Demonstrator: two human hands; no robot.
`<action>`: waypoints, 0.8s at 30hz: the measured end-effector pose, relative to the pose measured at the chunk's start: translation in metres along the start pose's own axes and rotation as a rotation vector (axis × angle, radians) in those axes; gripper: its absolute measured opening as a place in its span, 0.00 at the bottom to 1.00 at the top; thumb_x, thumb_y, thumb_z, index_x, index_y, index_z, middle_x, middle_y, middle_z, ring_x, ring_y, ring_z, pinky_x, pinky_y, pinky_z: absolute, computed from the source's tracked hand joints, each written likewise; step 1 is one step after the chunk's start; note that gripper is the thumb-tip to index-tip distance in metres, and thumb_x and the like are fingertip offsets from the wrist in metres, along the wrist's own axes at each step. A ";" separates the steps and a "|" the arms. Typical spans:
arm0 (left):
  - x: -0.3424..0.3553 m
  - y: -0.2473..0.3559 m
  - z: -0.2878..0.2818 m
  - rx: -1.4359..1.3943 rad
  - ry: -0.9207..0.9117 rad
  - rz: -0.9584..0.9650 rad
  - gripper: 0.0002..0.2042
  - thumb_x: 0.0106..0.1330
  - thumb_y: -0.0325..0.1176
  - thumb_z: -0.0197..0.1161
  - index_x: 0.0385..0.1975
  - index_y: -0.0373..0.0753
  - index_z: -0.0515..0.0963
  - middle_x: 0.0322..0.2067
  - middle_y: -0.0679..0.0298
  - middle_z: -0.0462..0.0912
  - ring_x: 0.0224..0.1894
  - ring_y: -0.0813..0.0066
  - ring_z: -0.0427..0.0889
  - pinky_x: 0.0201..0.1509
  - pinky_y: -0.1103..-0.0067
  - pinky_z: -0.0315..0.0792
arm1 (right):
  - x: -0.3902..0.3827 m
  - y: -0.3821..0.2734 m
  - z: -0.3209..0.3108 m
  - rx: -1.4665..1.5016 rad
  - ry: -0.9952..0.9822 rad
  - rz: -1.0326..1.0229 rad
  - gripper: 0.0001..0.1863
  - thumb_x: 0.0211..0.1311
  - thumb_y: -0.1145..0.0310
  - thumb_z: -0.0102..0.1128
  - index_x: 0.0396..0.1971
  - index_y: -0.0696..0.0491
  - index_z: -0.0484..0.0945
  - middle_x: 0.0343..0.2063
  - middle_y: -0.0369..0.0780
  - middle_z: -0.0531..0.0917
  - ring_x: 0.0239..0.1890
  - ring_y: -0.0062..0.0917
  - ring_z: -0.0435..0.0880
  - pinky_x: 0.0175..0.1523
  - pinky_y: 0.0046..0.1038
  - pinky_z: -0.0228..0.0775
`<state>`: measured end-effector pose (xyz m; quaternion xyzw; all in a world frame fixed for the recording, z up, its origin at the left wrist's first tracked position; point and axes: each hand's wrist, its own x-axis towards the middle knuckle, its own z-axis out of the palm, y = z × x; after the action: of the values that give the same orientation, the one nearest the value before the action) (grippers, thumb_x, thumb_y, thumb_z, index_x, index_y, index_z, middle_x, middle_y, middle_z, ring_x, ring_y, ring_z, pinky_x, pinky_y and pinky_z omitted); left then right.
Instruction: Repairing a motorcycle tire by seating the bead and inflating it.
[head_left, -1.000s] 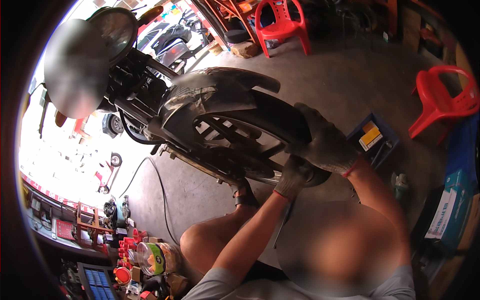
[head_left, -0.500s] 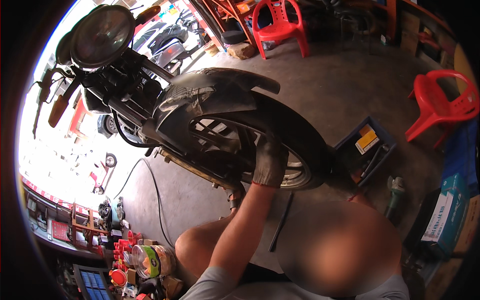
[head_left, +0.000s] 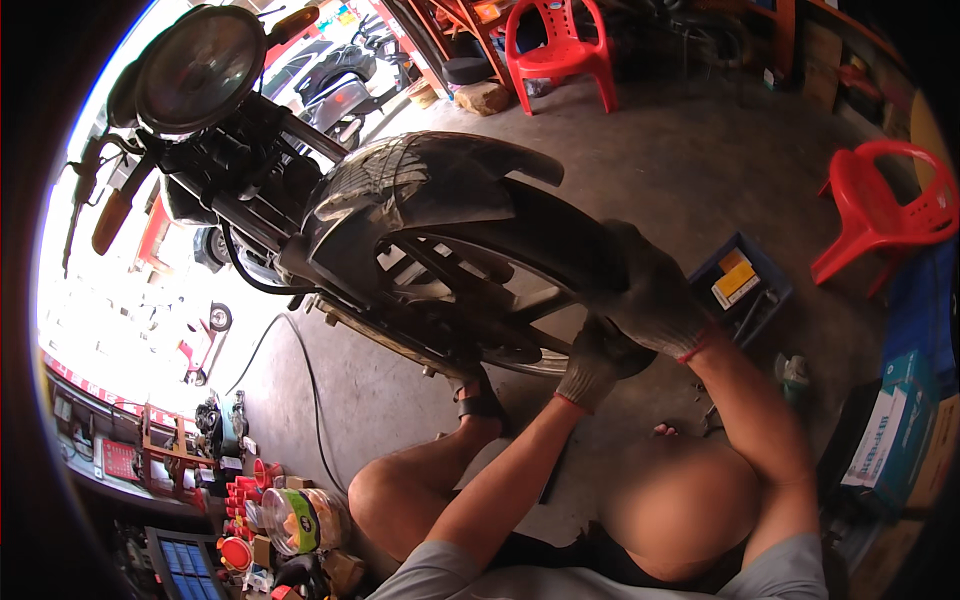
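Both forearms rise bare from the lower edge, each hand in a grey knit glove with a red cuff. The left hand (head_left: 597, 362) sits lower, fingers curled in a closed grip. The right hand (head_left: 650, 295) lies just above it — fingers wrapped forward, knuckles up — the two gloves touching.

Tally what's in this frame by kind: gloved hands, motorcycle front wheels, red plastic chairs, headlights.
Gloved hands: 2, left hand and right hand, both on the front tyre
Front wheels: 1
Red plastic chairs: 2
Headlights: 1
Total: 6
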<state>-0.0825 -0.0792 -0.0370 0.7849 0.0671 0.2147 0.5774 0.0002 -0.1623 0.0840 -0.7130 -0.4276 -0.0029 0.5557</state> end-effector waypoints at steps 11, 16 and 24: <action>0.018 0.057 -0.088 -0.784 0.262 -0.043 0.24 0.66 0.48 0.56 0.54 0.36 0.68 0.53 0.58 0.73 0.57 0.64 0.71 0.63 0.67 0.63 | -0.072 0.083 0.021 0.269 0.119 0.075 0.29 0.54 0.72 0.65 0.55 0.57 0.64 0.50 0.44 0.74 0.54 0.27 0.74 0.57 0.26 0.66; 0.047 0.063 -0.078 -1.205 0.059 -0.140 0.28 0.63 0.53 0.56 0.56 0.39 0.67 0.54 0.60 0.72 0.59 0.64 0.69 0.64 0.67 0.61 | -0.076 0.073 0.010 0.355 0.108 -0.005 0.33 0.49 0.69 0.70 0.55 0.56 0.64 0.47 0.44 0.77 0.50 0.28 0.77 0.54 0.28 0.69; 0.036 0.045 -0.046 -0.934 0.182 -0.169 0.26 0.66 0.53 0.52 0.54 0.40 0.67 0.50 0.61 0.73 0.55 0.66 0.71 0.61 0.70 0.66 | -0.074 0.068 0.005 0.164 0.060 0.031 0.31 0.51 0.69 0.67 0.55 0.55 0.65 0.47 0.48 0.77 0.51 0.36 0.78 0.53 0.31 0.69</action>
<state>-0.0751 -0.0410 0.0259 0.4117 0.0775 0.2420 0.8752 -0.0077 -0.2042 -0.0072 -0.6713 -0.3983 0.0193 0.6248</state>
